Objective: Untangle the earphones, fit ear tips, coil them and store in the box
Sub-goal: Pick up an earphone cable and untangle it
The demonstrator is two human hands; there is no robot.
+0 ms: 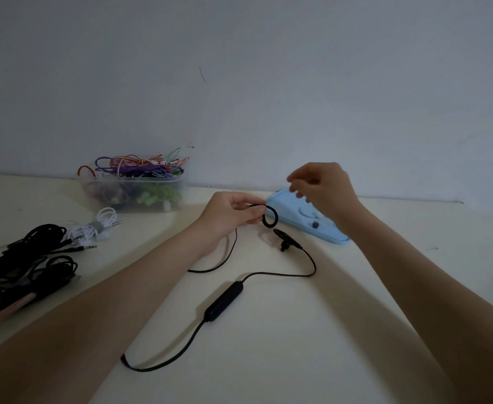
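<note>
Left hand (233, 212) pinched a small loop of the black earphone cable (269, 217) between thumb and fingers, above the counter (268, 360). Right hand (324, 188) hovered at 1 o'clock of the loop, fingers loosely curled, gripping nothing I could make out. The rest of the cable trailed on the counter toward 6 o'clock: earbud (286, 242) just below the loop, inline remote (224, 300) further down, tail partly hidden under the left forearm. Blue box (291, 211) lay at 3 o'clock of the loop, partly covered by the right wrist; contents unclear. Clear tub of coloured earphones (136, 185) at 10 o'clock by the wall. White coiled earphones (99, 227) and a black cable pile (26, 266) at 9 o'clock, pile cut off by the frame edge.
</note>
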